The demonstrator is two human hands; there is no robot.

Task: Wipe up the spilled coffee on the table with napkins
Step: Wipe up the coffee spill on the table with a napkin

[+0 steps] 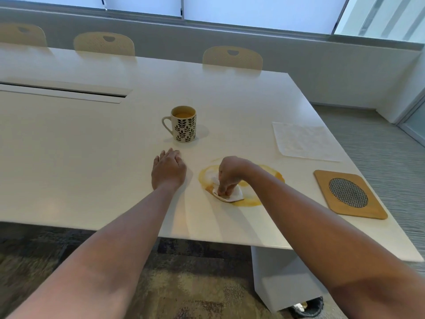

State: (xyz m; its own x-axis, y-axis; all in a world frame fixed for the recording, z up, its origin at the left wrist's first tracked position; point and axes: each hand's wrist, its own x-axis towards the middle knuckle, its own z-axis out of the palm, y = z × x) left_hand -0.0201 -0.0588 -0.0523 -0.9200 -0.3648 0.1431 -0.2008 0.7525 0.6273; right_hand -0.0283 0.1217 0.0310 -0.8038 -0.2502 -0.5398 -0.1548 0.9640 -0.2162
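Note:
A yellow-brown coffee spill point(250, 201) spreads in a ring on the white table point(92, 157), near its front edge. My right hand point(231, 173) presses a crumpled white napkin point(232, 195) onto the middle of the spill, fingers closed on it. The napkin's lower edge is stained. My left hand point(168, 169) lies flat on the table to the left of the spill, palm down, fingers loosely together, holding nothing. A flat unused napkin point(303, 141) lies at the right, beyond the spill.
A leaf-patterned mug point(184, 124) with coffee in it stands behind my left hand. A wooden trivet point(349, 194) with a mesh centre lies at the right edge. Several chairs point(232, 57) line the far side. A cable slot point(64, 92) is at the left.

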